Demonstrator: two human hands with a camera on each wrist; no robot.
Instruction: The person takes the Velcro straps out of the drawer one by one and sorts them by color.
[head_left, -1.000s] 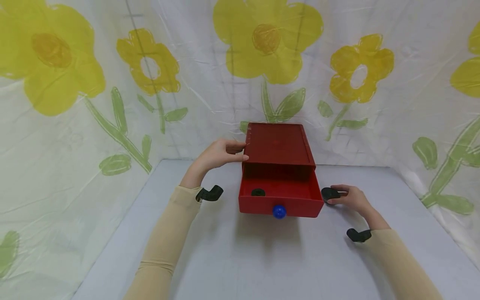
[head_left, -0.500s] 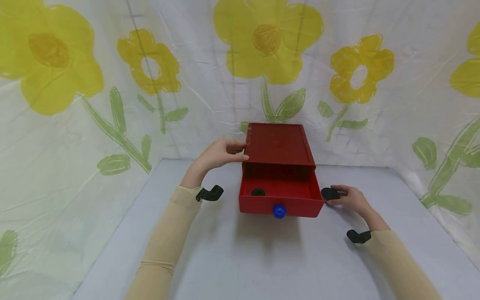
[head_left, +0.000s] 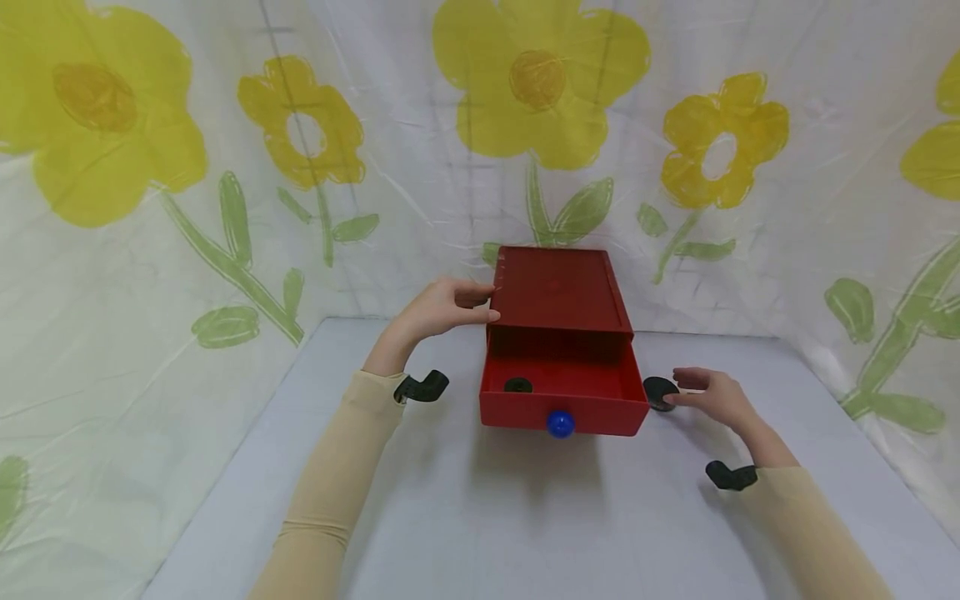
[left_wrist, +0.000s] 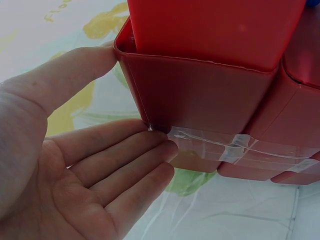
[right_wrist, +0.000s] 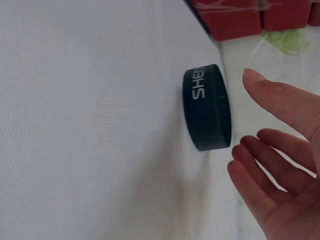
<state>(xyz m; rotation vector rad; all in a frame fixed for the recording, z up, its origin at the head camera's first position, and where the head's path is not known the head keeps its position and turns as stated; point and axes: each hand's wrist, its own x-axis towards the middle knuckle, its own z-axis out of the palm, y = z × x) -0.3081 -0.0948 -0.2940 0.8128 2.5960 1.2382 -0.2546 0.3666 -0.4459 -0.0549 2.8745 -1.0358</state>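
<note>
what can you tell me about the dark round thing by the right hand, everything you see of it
The dark round thing is a short cylinder, near black from above and dark teal in the right wrist view, with a smooth, plastic-looking surface. White letters beginning SHE run around its side; the rest is out of sight. It lies flat on the white table, just right of the open red drawer. The right hand is close to it but not gripping it.

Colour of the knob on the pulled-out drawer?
Blue; the knob stands out on the red drawer, best seen in the head view.
</note>
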